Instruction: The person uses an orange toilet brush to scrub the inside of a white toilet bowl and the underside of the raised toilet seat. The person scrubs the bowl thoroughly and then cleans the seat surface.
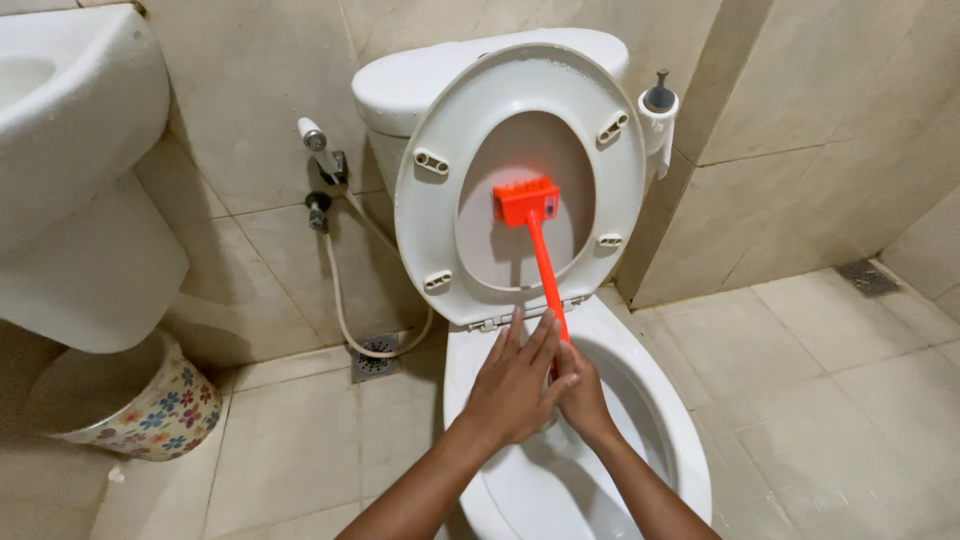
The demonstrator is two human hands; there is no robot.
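— What are your hands doing?
— My right hand (pixel 585 395) grips the orange brush (pixel 535 240) by the near end of its handle. My left hand (pixel 515 385) lies over it, fingers stretched flat.
— Where is the brush head?
— Far end, pressed against the raised toilet lid (pixel 520 170), inside the lifted seat ring (pixel 430 215), above the bowl (pixel 650 400).

The walls (pixel 820 80) have big tan tiles, and the floor (pixel 820 380) has the same. A white sink (pixel 70 150) hangs at the upper left of the frame. A flowery bin (pixel 150 410) sits under it. 2 floor drains show: 1 (pixel 377 357) at the bottom middle, 1 (pixel 866 277) at the right.
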